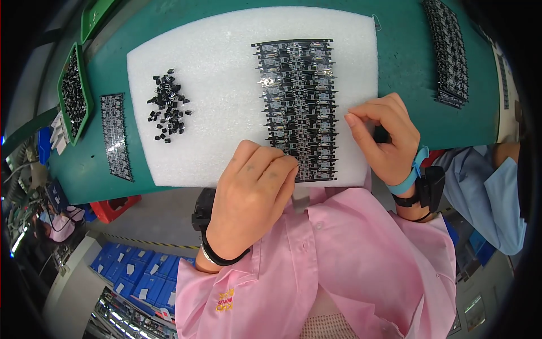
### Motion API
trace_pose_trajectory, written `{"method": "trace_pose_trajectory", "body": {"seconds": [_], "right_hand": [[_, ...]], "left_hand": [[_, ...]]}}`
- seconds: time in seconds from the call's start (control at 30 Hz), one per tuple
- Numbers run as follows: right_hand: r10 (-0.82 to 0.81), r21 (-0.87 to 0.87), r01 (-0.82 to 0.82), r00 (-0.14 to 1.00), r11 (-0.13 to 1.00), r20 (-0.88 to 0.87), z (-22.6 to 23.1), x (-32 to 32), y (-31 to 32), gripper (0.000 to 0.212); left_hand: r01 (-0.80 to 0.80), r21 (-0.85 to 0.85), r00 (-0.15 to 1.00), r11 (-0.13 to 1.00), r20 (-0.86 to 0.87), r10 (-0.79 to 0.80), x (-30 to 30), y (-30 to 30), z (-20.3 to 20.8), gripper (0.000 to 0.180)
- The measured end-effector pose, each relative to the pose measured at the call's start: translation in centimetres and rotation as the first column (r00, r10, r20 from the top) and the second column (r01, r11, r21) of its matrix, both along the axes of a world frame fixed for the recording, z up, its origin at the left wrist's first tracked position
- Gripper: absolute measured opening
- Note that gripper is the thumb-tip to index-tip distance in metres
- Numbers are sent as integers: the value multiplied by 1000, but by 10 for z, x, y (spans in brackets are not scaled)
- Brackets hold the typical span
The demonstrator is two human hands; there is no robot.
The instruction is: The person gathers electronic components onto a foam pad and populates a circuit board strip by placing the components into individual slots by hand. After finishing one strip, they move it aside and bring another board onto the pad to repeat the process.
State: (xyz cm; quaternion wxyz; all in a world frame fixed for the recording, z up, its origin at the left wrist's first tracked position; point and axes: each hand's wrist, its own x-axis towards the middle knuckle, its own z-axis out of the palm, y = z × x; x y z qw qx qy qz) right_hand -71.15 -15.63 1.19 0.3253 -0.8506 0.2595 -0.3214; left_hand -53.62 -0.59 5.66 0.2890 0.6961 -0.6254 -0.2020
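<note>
A black circuit board panel [299,107] of many small repeated boards lies on a white foam sheet [220,68]. My left hand [251,195] is over the panel's near left corner, its fingers closed in a pinch at the board. What its fingertips hold, if anything, is hidden. Just off the panel's right edge, my right hand [389,135] has its thumb and forefinger pinched together; anything between them is too small to make out. A loose pile of small black components [168,104] is spread on the left of the foam.
A green tray [84,93] of black parts stands at far left. Another panel [116,135] lies on the green table [395,56] left of the foam. Stacked panels [446,51] are at far right. A person's blue sleeve [480,192] shows to the right, blue boxes [141,274] below left.
</note>
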Motion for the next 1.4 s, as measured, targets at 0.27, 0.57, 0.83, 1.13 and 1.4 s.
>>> {"method": "trace_pose_trajectory", "body": {"seconds": [0.27,0.57,0.83,1.13,1.4], "right_hand": [[-4,6,4,1000,1000,6,1,0,0,13],[-4,8,4,1000,1000,9,1,-1,0,13],[15,10,-15,999,1000,-36,15,0,-3,14],[349,-234,-370,929,899,-126,61,88,-11,20],[512,-293,-577,814,762,-273,25,167,15,20]], "left_hand": [[39,11,999,999,8,-39,3,-1,0,23],[53,13,998,998,29,-54,2,-2,2,25],[-111,-54,993,992,-41,109,10,6,9,23],[-561,-53,811,826,165,562,59,32,1,17],[-604,-121,780,788,112,616,69,30,-16,19]]}}
